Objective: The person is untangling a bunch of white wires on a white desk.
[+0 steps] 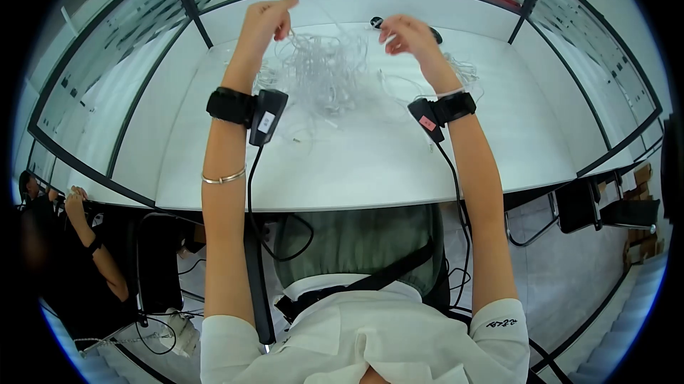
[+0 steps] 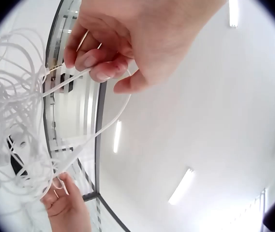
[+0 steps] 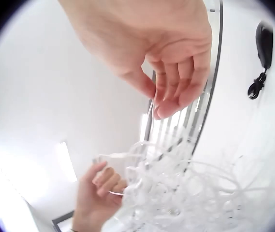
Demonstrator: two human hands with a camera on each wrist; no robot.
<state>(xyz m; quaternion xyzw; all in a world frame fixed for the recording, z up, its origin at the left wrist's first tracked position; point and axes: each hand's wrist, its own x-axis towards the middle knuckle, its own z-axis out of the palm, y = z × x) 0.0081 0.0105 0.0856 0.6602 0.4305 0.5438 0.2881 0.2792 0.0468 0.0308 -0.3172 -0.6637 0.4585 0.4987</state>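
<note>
A tangled heap of thin white cables (image 1: 324,74) hangs or stands over the white table between the two hands. My left hand (image 1: 265,24) is raised at its left; in the left wrist view that hand (image 2: 123,43) has curled fingers round a white cable (image 2: 67,83), and a loop passes near the thumb. To the right of the heap is my right hand (image 1: 417,40); the right wrist view shows this hand (image 3: 156,53) pinching a thin white strand (image 3: 150,112) between thumb and fingertips.
More white cable (image 1: 464,74) lies by the right wrist. A black device with a bundled cord (image 3: 264,46) is on the table (image 1: 342,177) behind the right hand. Glass-topped partitions (image 1: 356,1) enclose the table's back and sides. A seated person (image 1: 92,248) is at the far left.
</note>
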